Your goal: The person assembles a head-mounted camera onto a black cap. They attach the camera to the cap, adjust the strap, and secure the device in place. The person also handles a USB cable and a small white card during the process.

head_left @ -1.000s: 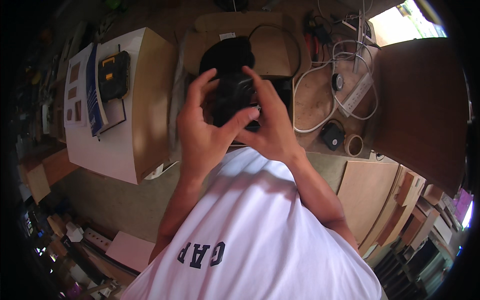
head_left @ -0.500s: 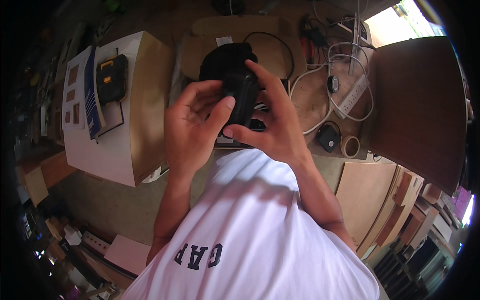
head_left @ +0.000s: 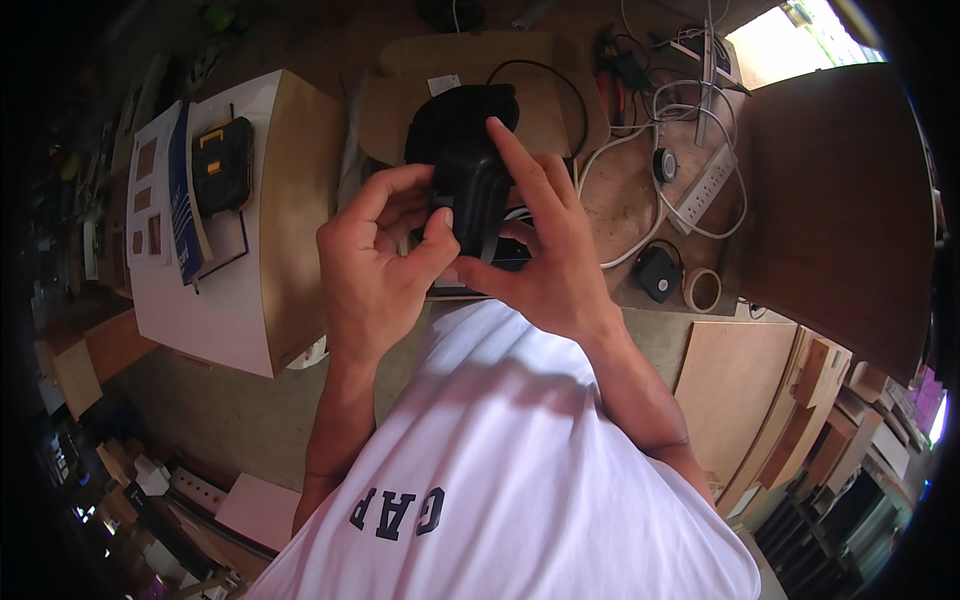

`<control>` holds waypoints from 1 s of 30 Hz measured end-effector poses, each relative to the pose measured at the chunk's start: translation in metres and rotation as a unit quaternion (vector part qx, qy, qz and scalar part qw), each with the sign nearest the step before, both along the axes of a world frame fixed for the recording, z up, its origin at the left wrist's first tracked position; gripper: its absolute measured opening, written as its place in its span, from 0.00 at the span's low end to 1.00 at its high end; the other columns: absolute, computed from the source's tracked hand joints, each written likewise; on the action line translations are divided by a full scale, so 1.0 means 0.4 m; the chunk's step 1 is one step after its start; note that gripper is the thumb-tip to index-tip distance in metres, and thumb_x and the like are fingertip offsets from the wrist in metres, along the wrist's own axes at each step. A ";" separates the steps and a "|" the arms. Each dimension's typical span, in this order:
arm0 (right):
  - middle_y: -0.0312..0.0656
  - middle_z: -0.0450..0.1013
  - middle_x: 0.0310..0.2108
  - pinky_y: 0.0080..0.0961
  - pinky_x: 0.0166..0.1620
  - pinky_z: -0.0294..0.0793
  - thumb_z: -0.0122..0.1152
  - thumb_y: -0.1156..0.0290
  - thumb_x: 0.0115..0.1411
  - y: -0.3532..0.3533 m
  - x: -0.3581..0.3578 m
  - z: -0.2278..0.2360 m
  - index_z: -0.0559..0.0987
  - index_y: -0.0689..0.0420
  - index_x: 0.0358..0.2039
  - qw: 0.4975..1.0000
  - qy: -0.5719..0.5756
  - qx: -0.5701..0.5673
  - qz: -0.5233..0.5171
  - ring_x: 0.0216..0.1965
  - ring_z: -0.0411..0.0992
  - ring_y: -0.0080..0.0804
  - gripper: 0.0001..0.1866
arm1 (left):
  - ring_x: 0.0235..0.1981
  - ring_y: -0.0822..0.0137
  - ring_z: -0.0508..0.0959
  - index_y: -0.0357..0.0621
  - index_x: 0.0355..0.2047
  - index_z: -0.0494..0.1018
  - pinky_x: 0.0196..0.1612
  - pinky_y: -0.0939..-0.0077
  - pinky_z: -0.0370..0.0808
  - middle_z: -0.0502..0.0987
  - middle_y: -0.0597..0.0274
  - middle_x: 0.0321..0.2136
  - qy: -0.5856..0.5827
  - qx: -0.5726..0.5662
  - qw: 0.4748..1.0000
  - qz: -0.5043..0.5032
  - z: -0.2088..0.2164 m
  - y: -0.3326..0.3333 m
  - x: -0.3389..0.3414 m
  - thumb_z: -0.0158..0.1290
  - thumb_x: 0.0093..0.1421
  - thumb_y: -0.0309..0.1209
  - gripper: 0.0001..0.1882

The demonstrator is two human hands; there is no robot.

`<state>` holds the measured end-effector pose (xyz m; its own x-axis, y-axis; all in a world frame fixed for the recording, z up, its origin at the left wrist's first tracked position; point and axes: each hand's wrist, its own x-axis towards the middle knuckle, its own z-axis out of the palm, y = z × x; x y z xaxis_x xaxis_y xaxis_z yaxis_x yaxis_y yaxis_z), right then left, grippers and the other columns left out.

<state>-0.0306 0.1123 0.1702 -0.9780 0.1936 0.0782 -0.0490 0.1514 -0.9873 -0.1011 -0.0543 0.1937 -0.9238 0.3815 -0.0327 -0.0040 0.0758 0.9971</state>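
Between my two hands is a black, smooth object with rounded edges (head_left: 470, 195); its exact kind cannot be made out. My left hand (head_left: 378, 265) closes on its left side, thumb on the near face. My right hand (head_left: 548, 255) grips the right side, with the index finger stretched along the far end and the thumb at the near end. Just beyond it lies a larger dark bundle (head_left: 450, 112), partly covered by the held object. Both are above an open cardboard box (head_left: 535, 55), from which a black cable (head_left: 582, 105) loops out.
To the left, a white-topped box (head_left: 200, 310) bears a black and yellow case (head_left: 222, 165) and a blue book (head_left: 184, 200). A power strip (head_left: 708, 190) with tangled cables, a small black box (head_left: 657, 275) and a tape roll (head_left: 702, 290) lie right. A brown panel (head_left: 840, 210) stands beyond.
The black object has tilted slightly and shows more of its wider face. My left hand has shifted a little left and its thumb has moved down along the object.
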 end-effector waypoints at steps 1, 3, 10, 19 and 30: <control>0.47 0.65 0.58 0.40 0.56 0.89 0.88 0.75 0.46 -0.002 0.001 0.001 0.61 0.48 0.80 1.000 -0.001 0.002 -0.001 0.55 0.75 0.42 0.63 | 0.48 0.68 0.85 0.24 0.55 0.77 0.55 0.71 0.84 0.84 0.51 0.46 0.002 -0.001 1.000 -0.002 0.000 0.000 0.000 0.61 0.64 0.14 0.19; 0.47 0.64 0.58 0.40 0.56 0.89 0.88 0.75 0.46 -0.007 0.003 0.001 0.60 0.48 0.80 1.000 0.000 0.008 -0.003 0.55 0.75 0.43 0.63 | 0.47 0.68 0.85 0.24 0.55 0.77 0.55 0.71 0.84 0.84 0.51 0.46 0.002 -0.004 1.000 -0.001 -0.001 0.000 0.002 0.61 0.64 0.14 0.18; 0.49 0.63 0.59 0.40 0.55 0.90 0.86 0.71 0.53 -0.002 0.009 -0.013 0.59 0.57 0.77 0.995 -0.018 -0.092 -0.014 0.56 0.75 0.42 0.57 | 0.52 0.63 0.84 0.28 0.60 0.76 0.58 0.66 0.81 0.84 0.50 0.50 -0.011 0.031 0.997 -0.068 0.011 -0.006 -0.003 0.68 0.60 0.21 0.27; 0.49 0.68 0.57 0.35 0.55 0.86 0.84 0.69 0.59 0.064 -0.010 -0.029 0.62 0.64 0.67 0.957 -0.013 -0.289 -0.031 0.57 0.78 0.37 0.45 | 0.46 0.53 0.86 0.35 0.51 0.81 0.50 0.62 0.81 0.85 0.50 0.44 0.199 -0.204 0.952 -0.110 0.008 -0.040 -0.004 0.79 0.48 0.30 0.31; 0.46 0.71 0.60 0.29 0.53 0.85 0.81 0.70 0.62 0.130 -0.011 -0.032 0.66 0.64 0.67 0.944 -0.062 -0.323 0.040 0.51 0.82 0.30 0.40 | 0.37 0.59 0.87 0.34 0.46 0.82 0.41 0.68 0.81 0.86 0.53 0.37 0.231 -0.143 0.959 -0.078 -0.011 -0.035 0.006 0.79 0.49 0.29 0.26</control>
<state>-0.0349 0.1643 0.1574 -0.9854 0.0877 -0.1462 0.0863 -0.4833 -0.8712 -0.0986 -0.0681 0.1893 -0.7976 0.5520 0.2431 0.4672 0.3104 0.8279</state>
